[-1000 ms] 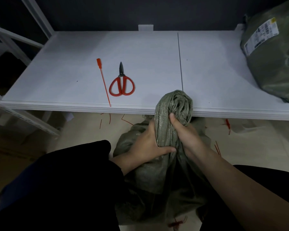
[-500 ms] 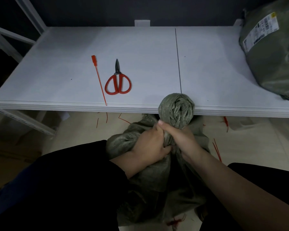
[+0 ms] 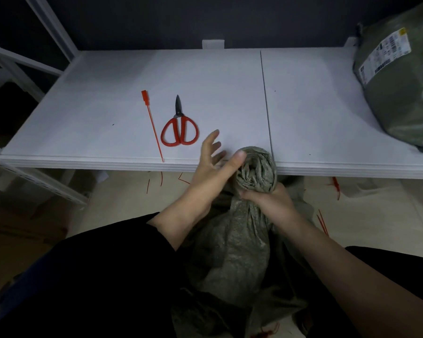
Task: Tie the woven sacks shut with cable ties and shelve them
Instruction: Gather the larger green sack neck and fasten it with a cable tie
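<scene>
Where the white shelf [image 3: 108,106] runs across in front of us, the green woven sack [image 3: 230,252] stands on the floor between our legs, below the shelf's front edge. Its long axis runs from our lap up and away from us, and its gathered neck [image 3: 257,172] points at the shelf lip. The neck ends in a twisted, bunched knob that overlaps the lip in our view, right by the seam [image 3: 266,106] between the two shelf panels. A second sack [image 3: 401,98] lies on the shelf at the far right, well apart from the first, with a printed label [image 3: 386,54] on its upper side. Our right hand [image 3: 271,203] is wrapped tight around the neck just under the knob, fingers curled about the cloth and pinning the twist. Our left hand [image 3: 213,164] is wide open, its fingers straight and spread over the shelf's front edge, holding nothing. Its thumb reaches across to the left side of the knob, but we cannot tell whether it touches. The red-handled scissors [image 3: 180,130] lie flat on the shelf just beyond the left fingertips, blades together and pointing at the back wall, loops toward us. Beside them on the left lies a red cable tie [image 3: 153,125], straight, its long axis running front to back with a slight slant. Its square head is at the far end and its tip is at the shelf's front edge. Small red offcuts [image 3: 321,223] are scattered on the pale floor [image 3: 122,211] under the shelf.
</scene>
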